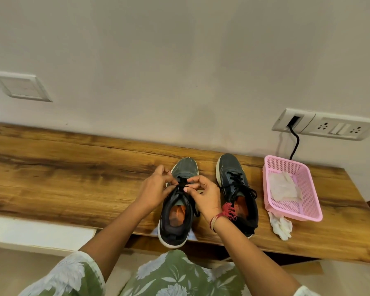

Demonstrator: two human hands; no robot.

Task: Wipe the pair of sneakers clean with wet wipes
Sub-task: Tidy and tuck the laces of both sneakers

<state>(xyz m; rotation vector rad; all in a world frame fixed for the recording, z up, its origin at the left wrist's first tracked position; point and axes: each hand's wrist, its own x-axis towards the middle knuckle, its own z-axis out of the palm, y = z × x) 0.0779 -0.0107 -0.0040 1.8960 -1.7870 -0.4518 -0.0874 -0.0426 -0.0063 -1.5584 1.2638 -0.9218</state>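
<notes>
Two dark grey sneakers with white soles and black laces stand on a wooden shelf (73, 167), toes toward the wall. The left sneaker (176, 223) has its heel hanging over the front edge. My left hand (156, 189) and my right hand (203, 195) both pinch its black laces (181, 185) over the tongue. The right sneaker (235, 189) stands beside it, untouched, laces loose. A crumpled white wipe (281, 226) lies on the shelf to the right of the sneakers.
A pink plastic basket (295, 212) with a flat white wipe (284, 186) inside sits at the right end of the shelf. A black cable (295, 144) runs from a wall socket panel (325, 127) down behind the basket. A wall plate (19, 85) is at upper left.
</notes>
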